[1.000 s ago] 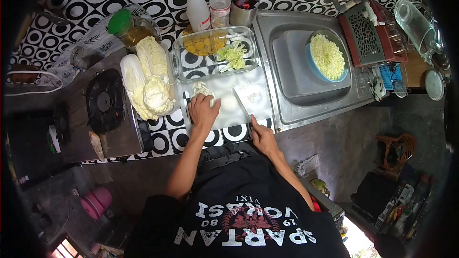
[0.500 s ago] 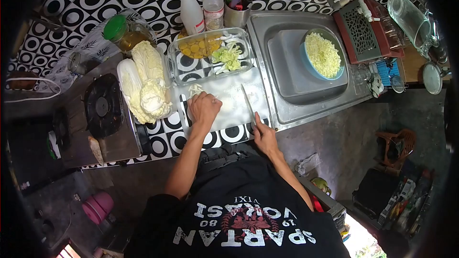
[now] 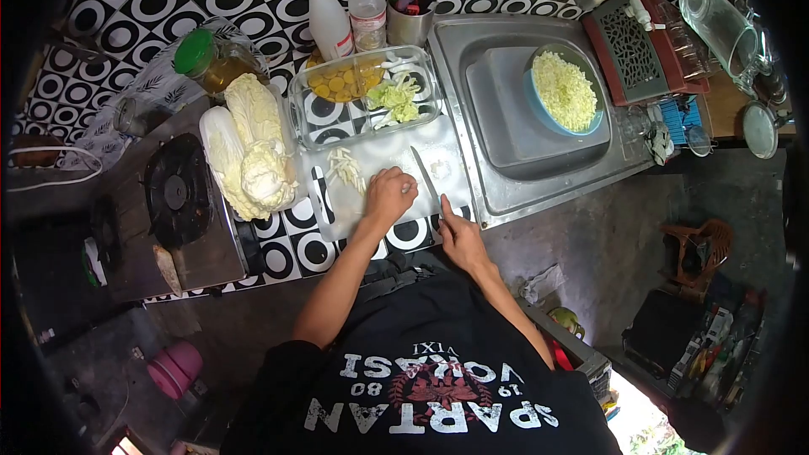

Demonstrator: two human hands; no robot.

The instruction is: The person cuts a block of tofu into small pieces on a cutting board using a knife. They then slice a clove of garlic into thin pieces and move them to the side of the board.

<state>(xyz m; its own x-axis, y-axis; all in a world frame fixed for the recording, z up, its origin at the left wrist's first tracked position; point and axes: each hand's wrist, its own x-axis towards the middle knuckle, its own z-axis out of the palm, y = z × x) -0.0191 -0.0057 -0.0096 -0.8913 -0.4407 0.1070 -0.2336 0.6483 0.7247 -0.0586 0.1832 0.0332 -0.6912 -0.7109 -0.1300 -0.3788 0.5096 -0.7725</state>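
My right hand [image 3: 462, 238] grips a knife [image 3: 428, 173] by its handle, the blade pointing away from me over the white cutting board [image 3: 389, 152]. Just left of the blade, my left hand [image 3: 391, 194] rests on the board with fingers curled; whatever is under them is hidden. A small pile of pale cabbage strips [image 3: 345, 170] lies on the board to its left. Right of the blade are a few small white chopped bits [image 3: 440, 168]. Behind the board, a clear glass dish [image 3: 305, 122] holds leafy green and white cabbage pieces [image 3: 394, 101].
Whole napa cabbages [image 3: 253, 152] stand left of the board, beside a gas stove [image 3: 177, 190]. To the right, a blue bowl of chopped cabbage [image 3: 565, 93] sits on an upturned grey tub [image 3: 506, 135] at the sink [image 3: 451, 50]. Bottles [image 3: 367, 21] line the back.
My left hand has moved right along the board, closer to the knife, uncovering the pile of strips. The knife has shifted slightly left, and the whole view has shifted a little.
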